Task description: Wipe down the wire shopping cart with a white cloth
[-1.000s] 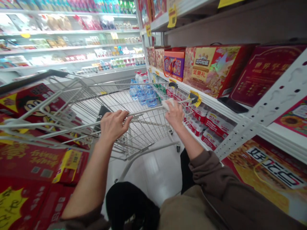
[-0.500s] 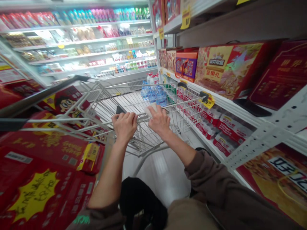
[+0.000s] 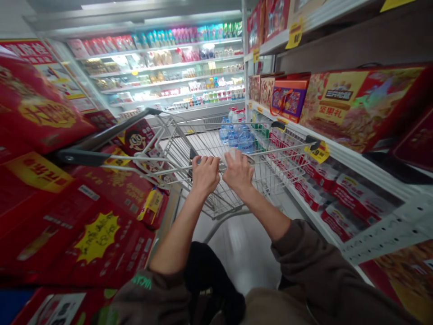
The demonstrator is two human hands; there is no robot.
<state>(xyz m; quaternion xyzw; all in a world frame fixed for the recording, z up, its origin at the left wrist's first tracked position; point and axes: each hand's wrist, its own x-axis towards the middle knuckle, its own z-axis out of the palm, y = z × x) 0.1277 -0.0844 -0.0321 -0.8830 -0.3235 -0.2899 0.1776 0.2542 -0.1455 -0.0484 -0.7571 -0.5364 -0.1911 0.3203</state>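
Observation:
A wire shopping cart (image 3: 221, 211) stands in front of me, side-on. Its long dark handle (image 3: 83, 157) slants away at the left, over red boxes. My left hand (image 3: 205, 175) is closed over the near top rail of the cart. Just right of it, my right hand (image 3: 238, 172) is also closed on this rail. A whitish, crumpled-looking piece (image 3: 228, 155) shows at the right hand's fingers; I cannot make out its kind. Through the wires, the part of the basket that shows holds no goods. The palms and fingertips are hidden.
Stacked red gift boxes (image 3: 101, 198) crowd close on the left. A white shelf (image 3: 382, 169) with gift boxes runs along the right, packaged drinks below. Bottled water packs (image 3: 238, 135) stand on the floor ahead, before a lit refrigerated display (image 3: 162, 74).
My view has swung left, so the shelves and cart appear farther right. Both hands stay on the cart's rail and appear closer together.

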